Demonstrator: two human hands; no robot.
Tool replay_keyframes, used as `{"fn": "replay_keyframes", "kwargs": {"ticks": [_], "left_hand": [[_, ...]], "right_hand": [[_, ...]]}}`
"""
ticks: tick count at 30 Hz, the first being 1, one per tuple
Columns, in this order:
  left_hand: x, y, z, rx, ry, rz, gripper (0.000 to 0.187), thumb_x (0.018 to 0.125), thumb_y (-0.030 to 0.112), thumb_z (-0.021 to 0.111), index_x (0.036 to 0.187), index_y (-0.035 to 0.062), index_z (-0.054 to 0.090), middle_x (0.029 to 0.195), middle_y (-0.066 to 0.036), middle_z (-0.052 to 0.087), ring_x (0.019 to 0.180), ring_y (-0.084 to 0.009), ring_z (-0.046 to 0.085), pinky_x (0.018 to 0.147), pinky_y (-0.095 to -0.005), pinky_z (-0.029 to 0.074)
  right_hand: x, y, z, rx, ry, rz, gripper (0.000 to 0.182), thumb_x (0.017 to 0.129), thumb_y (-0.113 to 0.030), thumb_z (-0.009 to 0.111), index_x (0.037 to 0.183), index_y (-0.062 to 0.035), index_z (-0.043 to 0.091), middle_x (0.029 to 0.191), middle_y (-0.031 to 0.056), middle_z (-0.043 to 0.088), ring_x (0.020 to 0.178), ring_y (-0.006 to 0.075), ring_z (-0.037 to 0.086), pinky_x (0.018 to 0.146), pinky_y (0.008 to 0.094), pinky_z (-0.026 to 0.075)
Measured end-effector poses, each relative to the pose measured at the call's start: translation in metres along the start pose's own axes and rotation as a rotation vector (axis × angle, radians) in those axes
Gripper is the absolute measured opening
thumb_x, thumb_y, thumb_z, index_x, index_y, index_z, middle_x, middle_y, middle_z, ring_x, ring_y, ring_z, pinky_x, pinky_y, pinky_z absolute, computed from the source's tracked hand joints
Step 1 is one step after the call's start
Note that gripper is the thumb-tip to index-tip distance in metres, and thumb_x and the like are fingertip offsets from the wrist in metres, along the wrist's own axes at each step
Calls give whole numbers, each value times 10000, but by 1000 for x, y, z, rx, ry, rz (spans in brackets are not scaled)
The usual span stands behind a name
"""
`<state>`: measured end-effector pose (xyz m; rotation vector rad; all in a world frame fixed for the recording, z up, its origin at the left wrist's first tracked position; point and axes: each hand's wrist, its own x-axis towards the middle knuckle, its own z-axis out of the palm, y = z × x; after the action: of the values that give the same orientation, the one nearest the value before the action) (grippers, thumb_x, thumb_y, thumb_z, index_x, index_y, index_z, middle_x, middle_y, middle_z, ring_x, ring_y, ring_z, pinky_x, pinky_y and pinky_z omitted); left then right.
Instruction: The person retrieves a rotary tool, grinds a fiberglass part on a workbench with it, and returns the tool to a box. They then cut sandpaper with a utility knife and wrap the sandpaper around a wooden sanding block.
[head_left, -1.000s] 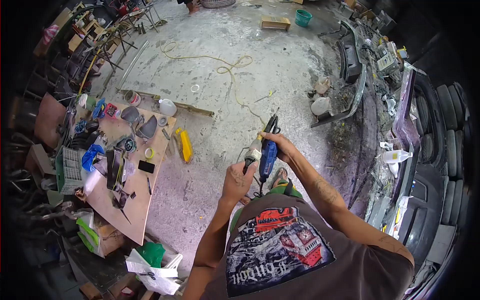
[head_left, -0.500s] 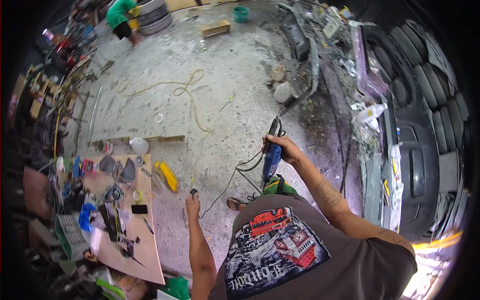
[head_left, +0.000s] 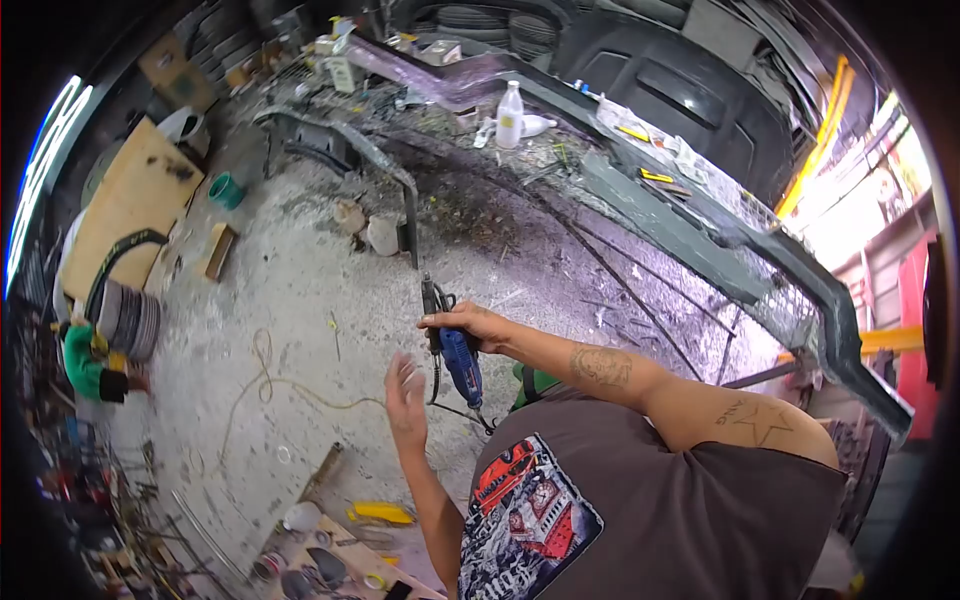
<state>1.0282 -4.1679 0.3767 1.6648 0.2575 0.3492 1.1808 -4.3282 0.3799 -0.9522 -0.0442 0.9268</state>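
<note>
My right hand (head_left: 472,324) is wrapped round a blue corded rotary tool (head_left: 460,366), whose slim black front end points away from me. A black cord (head_left: 462,412) leaves the tool's rear end near my shirt. To the left of the tool, my left hand (head_left: 405,398) is raised with its fingers extended and slightly blurred, and I see nothing in it. The thin yellowish cable (head_left: 318,391) on the floor runs toward that hand's wrist and passes out of sight behind it.
A long grey bumper-like part (head_left: 690,225) lies across the right, with a white bottle (head_left: 510,115) behind it. Another curved part (head_left: 375,150) stands ahead. At lower left are a yellow object (head_left: 382,513) and a cluttered board (head_left: 345,560). A person in green (head_left: 82,362) bends by stacked tyres (head_left: 128,320).
The view has swung to the right. My left hand has let go of the dark cord end it held and has come up near the tool. My right hand still grips the rotary tool.
</note>
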Motion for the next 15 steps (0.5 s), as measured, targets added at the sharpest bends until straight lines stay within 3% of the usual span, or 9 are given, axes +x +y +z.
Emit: {"fn": "replay_keyframes", "kwargs": {"ticks": [1, 3, 4, 8, 10, 11, 13, 14, 15], "left_hand": [[17, 13, 19, 10, -24, 9, 512, 1015, 266, 606, 1416, -29, 487, 1257, -181, 637, 1124, -233, 625, 976, -339, 478], [44, 28, 51, 94, -286, -83, 493, 995, 248, 643, 1381, -29, 511, 1171, -137, 650, 1008, -184, 650, 890, -304, 502], [55, 19, 63, 184, -277, 25, 429, 978, 232, 667, 1307, -23, 563, 1021, -81, 660, 824, -131, 625, 751, -282, 499], [87, 40, 104, 317, -418, 0, 332, 991, 222, 635, 1228, -9, 604, 1014, -105, 627, 742, -150, 589, 686, -314, 477], [113, 31, 124, 410, -491, 25, 273, 1015, 206, 580, 1173, -12, 624, 883, -75, 632, 679, -128, 531, 625, -295, 437], [124, 31, 139, 416, -502, 28, 273, 1015, 206, 580, 1173, -12, 624, 883, -75, 632, 679, -128, 531, 625, -295, 437], [143, 31, 168, 346, -300, 66, 271, 1010, 235, 587, 1115, -2, 663, 736, 13, 553, 638, -77, 495, 596, -250, 408], [152, 38, 184, 283, -205, 4, 222, 1008, 237, 593, 988, 21, 641, 712, 23, 515, 620, -71, 472, 554, -251, 366], [165, 35, 190, 298, -206, 0, 222, 1008, 237, 593, 988, 21, 641, 712, 23, 515, 620, -71, 472, 554, -251, 366]], "right_hand": [[-5, -4, -4, 0, 0, -10, 316, 889, -264, 781, 1029, 18, 752, 838, 76, 726, 723, 133, 683, 635, 266, 546], [-15, -12, -13, 61, 16, -73, 321, 890, -262, 781, 1025, 28, 748, 840, 68, 724, 751, 132, 687, 644, 261, 552], [-19, -20, -22, 71, 28, -76, 328, 888, -263, 784, 1022, 33, 746, 836, 69, 723, 763, 137, 690, 655, 264, 558], [-26, -49, -77, 125, 105, -89, 360, 884, -281, 791, 1042, 38, 738, 845, 59, 714, 700, 102, 641, 600, 260, 517], [-24, -67, -113, 121, 131, -62, 379, 881, -334, 793, 1042, 5, 743, 840, 21, 685, 675, 60, 588, 567, 255, 464], [-26, -80, -131, 130, 135, -70, 379, 881, -334, 793, 1042, 5, 743, 840, 21, 685, 675, 60, 588, 567, 255, 464], [-30, -103, -167, 251, 186, -248, 380, 880, -381, 787, 1011, -28, 742, 845, 8, 669, 710, 59, 599, 591, 260, 480], [-25, -111, -196, 255, 239, -223, 394, 884, -417, 771, 1008, -46, 731, 876, 30, 671, 718, 99, 621, 613, 280, 512], [-23, -123, -220, 269, 235, -220, 394, 884, -417, 771, 1008, -46, 731, 876, 30, 671, 718, 99, 621, 613, 280, 512]]}}
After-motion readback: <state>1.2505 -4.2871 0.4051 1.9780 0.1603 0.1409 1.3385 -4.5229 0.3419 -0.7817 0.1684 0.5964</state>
